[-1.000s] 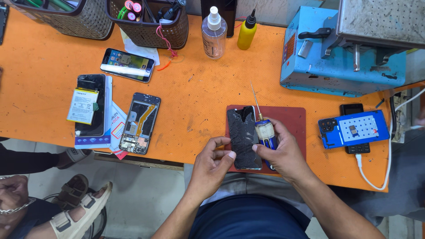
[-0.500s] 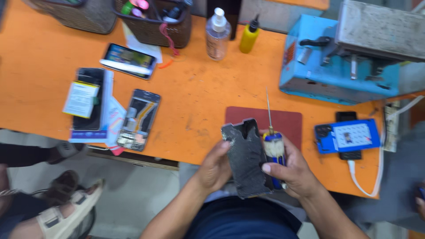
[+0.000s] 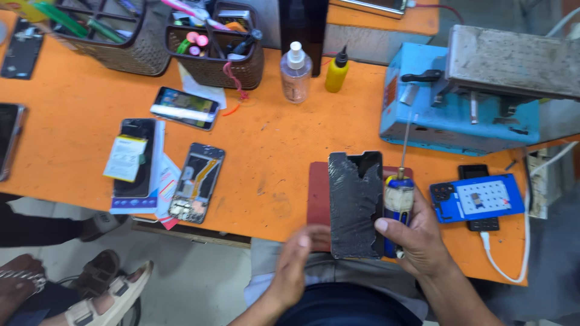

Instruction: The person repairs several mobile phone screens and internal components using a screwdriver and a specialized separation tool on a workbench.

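While the right hand [image 3: 417, 235] closes its grip around both the cracked black phone panel [image 3: 355, 204] and the blue-handled thin-shaft screwdriver [image 3: 398, 202], the panel stands raised above the dark red work mat [image 3: 318, 193] on the orange desk [image 3: 272, 145], face toward the camera for inspection; the left hand [image 3: 296, 259] hovers open beside the panel's lower edge, holding nothing; an opened phone chassis [image 3: 196, 182] lies well apart to the left.
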